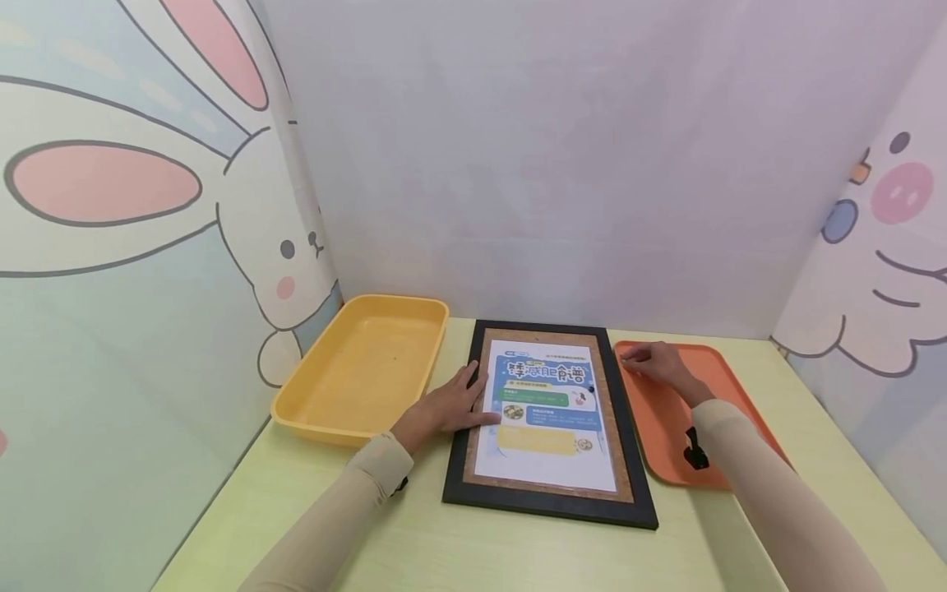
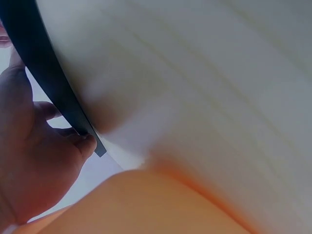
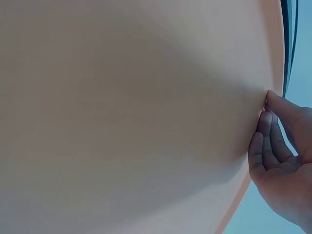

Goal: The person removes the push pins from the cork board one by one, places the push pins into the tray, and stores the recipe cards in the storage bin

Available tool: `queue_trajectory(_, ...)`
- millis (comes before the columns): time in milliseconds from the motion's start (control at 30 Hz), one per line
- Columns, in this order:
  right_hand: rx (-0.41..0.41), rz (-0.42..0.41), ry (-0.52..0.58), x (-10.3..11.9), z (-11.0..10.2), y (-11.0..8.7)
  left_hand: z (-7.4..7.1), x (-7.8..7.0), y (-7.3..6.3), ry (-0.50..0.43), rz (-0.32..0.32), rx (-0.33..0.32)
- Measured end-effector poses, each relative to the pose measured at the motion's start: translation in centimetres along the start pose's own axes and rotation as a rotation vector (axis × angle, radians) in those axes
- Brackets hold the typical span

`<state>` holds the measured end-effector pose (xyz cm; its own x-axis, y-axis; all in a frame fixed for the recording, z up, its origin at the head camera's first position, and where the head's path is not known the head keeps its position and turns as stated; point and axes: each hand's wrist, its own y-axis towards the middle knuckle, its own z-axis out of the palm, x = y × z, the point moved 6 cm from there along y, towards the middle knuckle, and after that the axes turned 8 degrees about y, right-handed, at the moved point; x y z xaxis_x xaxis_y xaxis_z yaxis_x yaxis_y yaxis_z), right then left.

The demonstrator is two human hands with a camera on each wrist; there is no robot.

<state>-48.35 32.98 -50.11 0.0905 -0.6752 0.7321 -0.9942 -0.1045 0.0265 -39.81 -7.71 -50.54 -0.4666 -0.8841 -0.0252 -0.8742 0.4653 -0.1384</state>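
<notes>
Black-rimmed corkboard [image 1: 547,504] near far edge of bench [image 1: 555,559] | probably light, stiff; I'd hold its side rims | left hand [image 1: 447,405] spread across left rim | right hand [image 1: 661,366]: fingertips bunched at far-left corner of orange tray [image 1: 669,440]; pinching anything, I can't tell

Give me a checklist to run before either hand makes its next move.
1. Left hand steadying the black frame: ok, it rests on the left side, thumb reaching the paper.
2. Paper lying within the frame's border: ok.
3. Right hand at the orange tray: ok, fingertips down at its left side.
4. Small item between the right fingertips: cannot tell, they hide it if present.
5. Yellow tray apart from the frame: ok, table shows between.
</notes>
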Motion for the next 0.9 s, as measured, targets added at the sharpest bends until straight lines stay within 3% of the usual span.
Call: queue_trajectory(900,-0.014,-0.075,0.004,0.53,-0.31,-0.77,-0.17,-0.13,-0.24,0.001,0.003,0.003)
